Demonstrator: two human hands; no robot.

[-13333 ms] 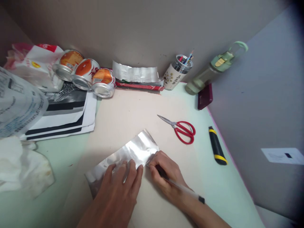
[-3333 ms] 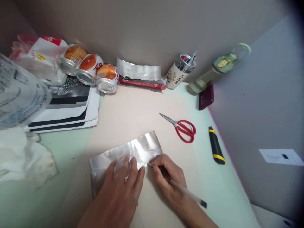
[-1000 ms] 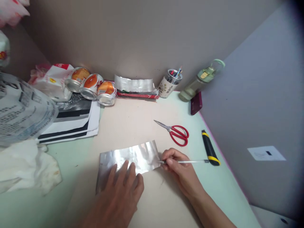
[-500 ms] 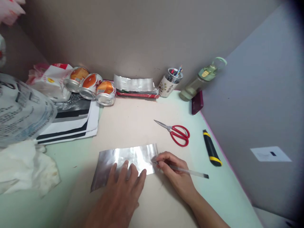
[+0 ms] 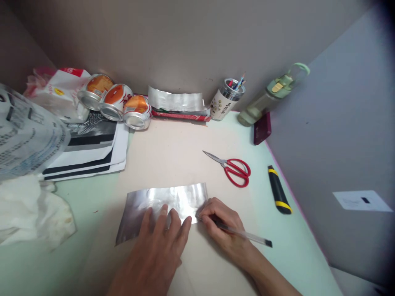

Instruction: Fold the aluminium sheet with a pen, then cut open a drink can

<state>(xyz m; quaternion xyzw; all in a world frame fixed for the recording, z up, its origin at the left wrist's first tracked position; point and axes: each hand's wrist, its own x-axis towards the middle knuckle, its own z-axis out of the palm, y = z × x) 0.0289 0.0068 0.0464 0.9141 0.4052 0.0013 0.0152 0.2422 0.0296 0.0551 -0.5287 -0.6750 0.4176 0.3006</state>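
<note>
A shiny silver metal sheet [image 5: 135,209] lies on the cream board [image 5: 173,154], its left edge curling slightly. My left hand [image 5: 157,246] is open, with its spread fingers pressing on the sheet's lower middle. Between the fingertips of my right hand [image 5: 224,226] is a clear pen [image 5: 249,235] with a dark end cap. Its tip meets the sheet near the lower right edge. Red-handled scissors [image 5: 231,166] rest beyond my right hand, blades pointing up and left. Farther right is a black and yellow utility knife [image 5: 279,190].
Several things line the back: orange and white cans [image 5: 137,111], cut metal pieces [image 5: 175,100], a pen holder [image 5: 224,100], a green bottle [image 5: 265,98] and a maroon box [image 5: 262,128]. Papers [image 5: 89,158], a printed plastic bag [image 5: 27,131] and a white cloth [image 5: 33,209] occupy the left.
My right hand has moved the pen tip down along the sheet's right side, toward its lower edge. My left hand stays on the sheet. The camera view has shifted slightly.
</note>
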